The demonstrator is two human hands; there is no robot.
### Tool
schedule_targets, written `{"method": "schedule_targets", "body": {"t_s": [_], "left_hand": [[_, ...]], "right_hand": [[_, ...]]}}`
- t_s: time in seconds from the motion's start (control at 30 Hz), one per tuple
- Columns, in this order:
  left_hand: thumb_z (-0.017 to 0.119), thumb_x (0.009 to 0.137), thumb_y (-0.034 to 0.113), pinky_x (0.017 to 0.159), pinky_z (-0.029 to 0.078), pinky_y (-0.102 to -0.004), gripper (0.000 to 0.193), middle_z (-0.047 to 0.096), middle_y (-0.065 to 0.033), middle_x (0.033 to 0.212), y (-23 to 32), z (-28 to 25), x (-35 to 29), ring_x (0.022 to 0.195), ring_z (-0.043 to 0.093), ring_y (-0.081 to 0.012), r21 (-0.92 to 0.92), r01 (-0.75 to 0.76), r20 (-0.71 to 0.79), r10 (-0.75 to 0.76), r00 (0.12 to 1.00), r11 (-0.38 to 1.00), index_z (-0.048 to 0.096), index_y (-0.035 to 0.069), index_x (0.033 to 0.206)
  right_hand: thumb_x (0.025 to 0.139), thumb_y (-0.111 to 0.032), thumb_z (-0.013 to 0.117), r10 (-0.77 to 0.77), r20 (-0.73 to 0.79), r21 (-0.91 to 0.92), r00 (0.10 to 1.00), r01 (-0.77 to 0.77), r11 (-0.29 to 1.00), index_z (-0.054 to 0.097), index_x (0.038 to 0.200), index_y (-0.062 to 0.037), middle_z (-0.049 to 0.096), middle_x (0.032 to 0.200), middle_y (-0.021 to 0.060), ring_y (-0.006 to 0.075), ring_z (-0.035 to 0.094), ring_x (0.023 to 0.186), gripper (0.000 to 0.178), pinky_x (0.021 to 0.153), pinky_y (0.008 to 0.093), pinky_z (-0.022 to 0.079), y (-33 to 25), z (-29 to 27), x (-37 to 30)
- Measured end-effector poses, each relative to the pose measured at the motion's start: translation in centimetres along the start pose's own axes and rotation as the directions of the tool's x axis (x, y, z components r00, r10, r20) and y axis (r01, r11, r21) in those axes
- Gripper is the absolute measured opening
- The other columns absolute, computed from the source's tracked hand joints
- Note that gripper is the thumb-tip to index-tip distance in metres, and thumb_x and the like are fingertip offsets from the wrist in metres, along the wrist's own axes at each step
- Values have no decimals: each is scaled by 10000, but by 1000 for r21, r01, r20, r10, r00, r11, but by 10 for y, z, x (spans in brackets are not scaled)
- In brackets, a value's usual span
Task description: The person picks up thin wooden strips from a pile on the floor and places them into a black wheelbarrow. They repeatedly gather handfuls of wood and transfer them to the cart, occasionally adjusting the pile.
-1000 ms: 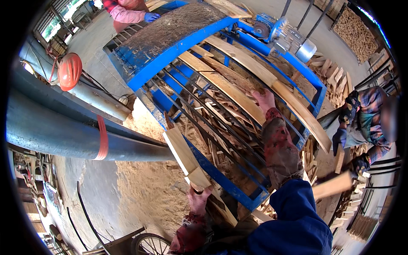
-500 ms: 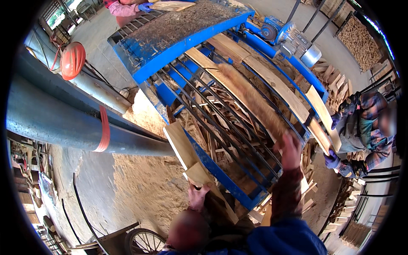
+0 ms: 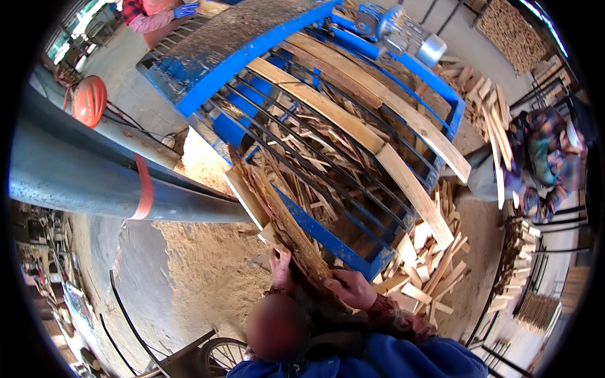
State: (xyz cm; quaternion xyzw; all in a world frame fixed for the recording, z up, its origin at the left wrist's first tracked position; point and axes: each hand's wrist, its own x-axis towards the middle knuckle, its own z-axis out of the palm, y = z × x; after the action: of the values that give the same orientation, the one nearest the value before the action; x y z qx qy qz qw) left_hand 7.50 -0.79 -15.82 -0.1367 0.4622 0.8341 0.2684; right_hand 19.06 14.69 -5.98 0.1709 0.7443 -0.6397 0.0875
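A bark-edged board slants away from me over the near left corner of the machine frame. My right hand is closed around its near end. At the board's left side my left hand is closed, its fingers against the pale planks lying under and beside the board. The left grip is partly hidden, but a short pale piece shows at its fingertips. Two long planks rest on the dark bars: a middle plank sticking out over the near edge and a right plank.
The blue machine frame has a motor at its far right. Offcuts lie heaped beside it. A co-worker at right holds thin strips; another person's gloved hand is at far left. A large pipe runs along the left.
My right hand has left the bars and come back toward me, now with the bark-edged board. That board was blurred over the bars before. The view has shifted, and the co-worker's strips have swung away.
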Motion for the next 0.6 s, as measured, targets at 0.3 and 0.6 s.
{"method": "schedule_targets", "body": {"t_s": [0.3,0.6], "left_hand": [[725,800,412,804,532,-423,783,587,-165,1115,14,-7,-15,982,624,-298,75,123,83,-129,988,990,378,-40,1338],[716,748,449,712,526,-368,690,624,-165,894,32,-19,-14,780,622,-257,205,115,55,-129,990,972,556,-86,1153]], "right_hand": [[850,-290,706,-222,37,-469,974,213,857,632,870,-48,602,741,150,351,615,675,254,562,444,489,6,32,-19],[897,-241,666,365,-459,-27,810,-423,906,710,921,-56,678,724,94,176,670,657,192,600,309,522,104,-66,-118]]}}
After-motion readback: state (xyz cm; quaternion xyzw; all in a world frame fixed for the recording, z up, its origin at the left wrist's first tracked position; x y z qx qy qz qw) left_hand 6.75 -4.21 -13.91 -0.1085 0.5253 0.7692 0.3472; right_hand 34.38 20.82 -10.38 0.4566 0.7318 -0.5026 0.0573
